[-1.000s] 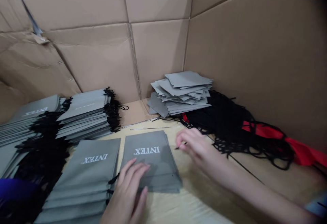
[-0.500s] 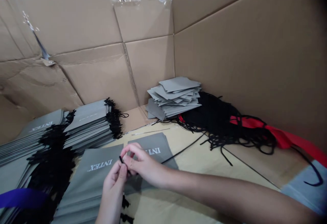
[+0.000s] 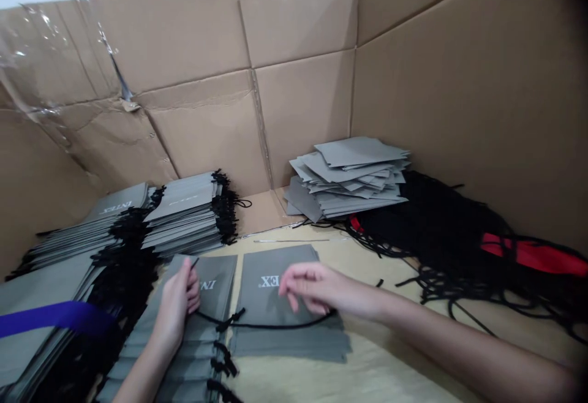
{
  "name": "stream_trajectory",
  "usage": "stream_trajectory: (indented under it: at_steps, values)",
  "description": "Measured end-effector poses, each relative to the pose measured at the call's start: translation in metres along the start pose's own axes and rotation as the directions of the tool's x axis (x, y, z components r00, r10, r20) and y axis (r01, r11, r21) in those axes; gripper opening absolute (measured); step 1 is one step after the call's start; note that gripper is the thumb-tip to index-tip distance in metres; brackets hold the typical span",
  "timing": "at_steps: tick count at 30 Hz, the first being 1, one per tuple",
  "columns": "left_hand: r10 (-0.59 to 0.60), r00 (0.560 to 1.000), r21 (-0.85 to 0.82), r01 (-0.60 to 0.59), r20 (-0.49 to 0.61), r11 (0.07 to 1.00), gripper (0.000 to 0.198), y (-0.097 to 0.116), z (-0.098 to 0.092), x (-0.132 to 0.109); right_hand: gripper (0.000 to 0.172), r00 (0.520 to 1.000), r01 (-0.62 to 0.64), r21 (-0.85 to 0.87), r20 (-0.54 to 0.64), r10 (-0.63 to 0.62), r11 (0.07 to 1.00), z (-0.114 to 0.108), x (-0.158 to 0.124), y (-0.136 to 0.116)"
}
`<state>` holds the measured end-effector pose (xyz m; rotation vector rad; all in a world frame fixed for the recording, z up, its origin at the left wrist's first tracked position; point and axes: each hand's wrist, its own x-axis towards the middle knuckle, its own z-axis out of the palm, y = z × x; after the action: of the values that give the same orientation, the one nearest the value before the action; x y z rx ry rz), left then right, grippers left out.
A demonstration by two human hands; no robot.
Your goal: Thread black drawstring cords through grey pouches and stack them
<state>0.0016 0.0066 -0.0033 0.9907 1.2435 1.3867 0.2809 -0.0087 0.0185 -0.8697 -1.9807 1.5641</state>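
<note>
My left hand is closed on a thin black cord, a dark tip of it poking out above the thumb. The cord runs from below this hand past a black knot and on to the right, passing behind my right hand. My right hand hovers over a grey pouch printed INTEX, fingers loosely bent and apart, with nothing visible between them. Under my left hand lies a row of overlapping grey pouches with knotted black cords along their right edge.
Stacked grey pouches with black cords stand at the left, a purple strip across the nearest pile. Further back is a loose stack of grey pieces. Right of it lies a heap of black cords with a red band. Cardboard walls enclose the table.
My hands were together, pinching a short black piece; now they are apart, the left moved left and the right moved right, with a cord stretched below them. The view has shifted left.
</note>
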Motion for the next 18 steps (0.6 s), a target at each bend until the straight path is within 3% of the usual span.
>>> stream_trajectory:
  at_steps: [2, 4, 5, 8, 12, 18]
  values:
    - [0.0, 0.996, 0.078, -0.007, 0.084, 0.997, 0.047, -0.008, 0.002, 0.003, 0.03, 0.979, -0.002, -0.164, -0.201, -0.031, 0.987, -0.013, 0.016, 0.005]
    - [0.038, 0.986, 0.101, -0.055, 0.162, 0.993, 0.043, -0.013, 0.004, 0.005, 0.026, 0.917, -0.106, -0.542, -0.378, -0.13, 0.834, -0.026, 0.036, 0.01]
    - [0.064, 0.98, 0.11, -0.086, 0.189, 0.99, 0.04, -0.015, 0.005, 0.005, 0.024, 0.899, -0.134, -0.599, -0.409, -0.158, 0.789, -0.031, 0.047, 0.012]
    - [0.109, 0.965, 0.166, -0.152, 0.24, 0.974, 0.038, -0.019, 0.004, 0.007, 0.026, 0.884, -0.187, -0.686, -0.429, -0.183, 0.703, -0.037, 0.08, 0.021]
    - [0.115, 0.957, 0.224, -0.177, 0.266, 0.958, 0.04, -0.021, 0.003, 0.01, 0.02, 0.86, -0.29, -0.757, -0.474, -0.187, 0.586, -0.027, 0.113, 0.029]
    - [0.128, 0.953, 0.208, -0.189, 0.274, 0.96, 0.041, -0.017, 0.008, 0.005, 0.018, 0.859, -0.331, -0.822, -0.465, -0.212, 0.462, -0.009, 0.118, 0.023]
